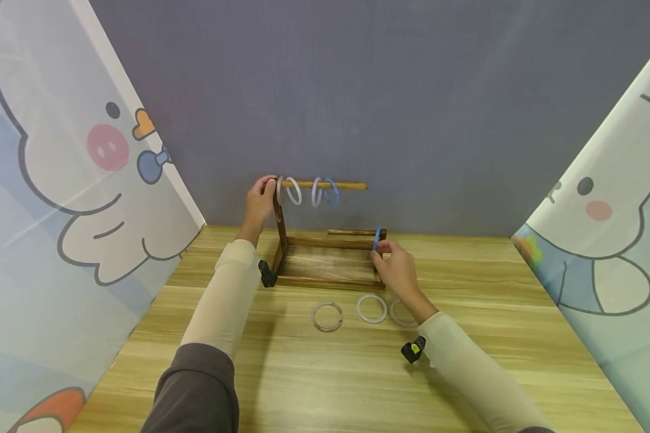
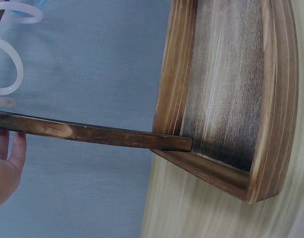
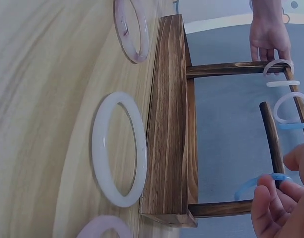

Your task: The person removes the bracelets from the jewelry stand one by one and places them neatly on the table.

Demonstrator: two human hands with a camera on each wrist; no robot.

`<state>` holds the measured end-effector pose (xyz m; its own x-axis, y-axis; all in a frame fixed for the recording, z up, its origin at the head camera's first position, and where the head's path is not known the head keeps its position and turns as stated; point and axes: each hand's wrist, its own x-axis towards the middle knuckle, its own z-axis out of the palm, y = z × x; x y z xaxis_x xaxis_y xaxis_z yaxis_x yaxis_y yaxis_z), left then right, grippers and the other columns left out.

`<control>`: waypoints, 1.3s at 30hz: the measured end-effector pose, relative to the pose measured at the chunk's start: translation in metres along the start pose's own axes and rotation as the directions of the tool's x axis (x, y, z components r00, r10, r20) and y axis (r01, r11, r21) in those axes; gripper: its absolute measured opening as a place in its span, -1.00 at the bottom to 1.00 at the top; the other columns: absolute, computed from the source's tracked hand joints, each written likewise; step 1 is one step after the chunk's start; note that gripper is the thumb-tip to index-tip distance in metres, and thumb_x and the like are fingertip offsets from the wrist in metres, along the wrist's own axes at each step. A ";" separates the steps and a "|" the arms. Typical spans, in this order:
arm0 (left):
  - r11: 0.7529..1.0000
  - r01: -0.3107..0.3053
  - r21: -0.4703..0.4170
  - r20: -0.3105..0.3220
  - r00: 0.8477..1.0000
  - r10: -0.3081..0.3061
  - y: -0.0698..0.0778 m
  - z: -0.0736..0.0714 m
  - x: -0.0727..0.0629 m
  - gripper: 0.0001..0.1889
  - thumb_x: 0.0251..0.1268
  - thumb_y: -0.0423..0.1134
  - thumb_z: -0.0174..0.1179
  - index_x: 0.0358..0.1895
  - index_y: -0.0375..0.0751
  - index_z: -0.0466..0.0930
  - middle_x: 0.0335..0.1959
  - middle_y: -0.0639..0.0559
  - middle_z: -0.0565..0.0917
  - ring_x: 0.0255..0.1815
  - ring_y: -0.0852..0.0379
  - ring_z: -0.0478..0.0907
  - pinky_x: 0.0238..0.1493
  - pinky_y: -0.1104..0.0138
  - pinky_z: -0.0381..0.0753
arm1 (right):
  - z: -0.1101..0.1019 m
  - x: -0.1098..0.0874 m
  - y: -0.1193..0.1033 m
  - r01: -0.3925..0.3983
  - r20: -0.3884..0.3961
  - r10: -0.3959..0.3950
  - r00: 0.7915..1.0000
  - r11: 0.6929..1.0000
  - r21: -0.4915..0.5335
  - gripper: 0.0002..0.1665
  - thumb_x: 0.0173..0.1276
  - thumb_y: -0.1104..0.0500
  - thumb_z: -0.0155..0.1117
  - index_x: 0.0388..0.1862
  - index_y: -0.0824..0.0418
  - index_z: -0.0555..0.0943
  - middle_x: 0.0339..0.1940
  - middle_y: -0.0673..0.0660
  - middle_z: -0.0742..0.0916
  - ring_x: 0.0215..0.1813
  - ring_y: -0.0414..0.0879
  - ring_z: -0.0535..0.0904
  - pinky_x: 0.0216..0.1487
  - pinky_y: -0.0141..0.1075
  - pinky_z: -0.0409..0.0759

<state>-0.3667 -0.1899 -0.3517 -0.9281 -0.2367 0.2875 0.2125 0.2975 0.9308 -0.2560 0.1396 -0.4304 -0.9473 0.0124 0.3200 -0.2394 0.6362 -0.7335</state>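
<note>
My left hand (image 1: pixel 258 205) grips the top of the left post (image 2: pixel 92 133) of a dark wooden bangle stand (image 1: pixel 333 284), thumb in front. On the stand's upper bar (image 1: pixel 352 186) hang several bangles: a pinkish one beside the post, a white bangle (image 3: pixel 283 84), a lavender bangle (image 1: pixel 316 195) and a blue bangle (image 1: pixel 334 193). At the right post, my right hand (image 1: pixel 398 269) pinches another blue bangle (image 1: pixel 377 233), which is around the lower bar (image 1: pixel 349 232) near its post end. Its fingers hide part of that bangle.
In front of the stand, a marbled bangle (image 1: pixel 327 330), a white bangle (image 3: pixel 99 148) and a pale pink bangle (image 3: pixel 99 223) lie flat on the wood-grain table (image 1: pixel 325 385). A grey wall (image 1: pixel 411 120) stands behind, with cartoon-printed panels on both sides.
</note>
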 end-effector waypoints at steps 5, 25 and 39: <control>1.000 0.000 0.012 -0.002 1.000 0.000 -0.002 0.000 0.000 -0.57 0.64 0.04 -0.04 0.35 -0.06 0.52 0.24 -0.14 0.60 0.20 -0.02 0.51 0.27 0.14 0.50 | 0.004 0.002 -0.002 -0.015 -0.051 0.015 0.999 1.000 0.006 -0.65 0.44 0.03 0.30 0.03 0.25 0.65 -0.05 0.29 0.81 -0.72 -0.19 0.31 -0.67 -0.34 0.27; 1.000 -0.022 0.012 -0.013 1.000 0.022 0.000 0.000 0.000 -0.58 0.64 0.01 -0.04 0.34 -0.09 0.53 0.24 -0.16 0.60 0.22 -0.04 0.52 0.30 0.10 0.50 | 0.011 0.018 0.002 0.021 -0.172 -0.016 0.985 0.999 0.028 -0.75 0.36 0.16 0.32 -0.08 0.28 0.73 -0.23 0.28 0.84 -0.79 -0.32 0.26 -0.72 -0.40 0.25; 1.000 -0.007 0.017 -0.006 1.000 0.007 0.001 0.001 -0.001 -0.59 0.64 0.02 -0.04 0.34 -0.06 0.53 0.27 -0.15 0.60 0.25 -0.06 0.52 0.31 0.08 0.50 | 0.010 0.020 0.002 -0.004 -0.132 0.009 0.991 0.999 0.034 -0.76 0.37 0.16 0.28 -0.10 0.27 0.73 -0.24 0.27 0.82 -0.72 -0.28 0.27 -0.67 -0.40 0.25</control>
<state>-0.3663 -0.1887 -0.3512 -0.9246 -0.2404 0.2955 0.2136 0.3150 0.9247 -0.2774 0.1333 -0.4314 -0.9130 0.1200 0.3899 -0.2424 0.6092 -0.7551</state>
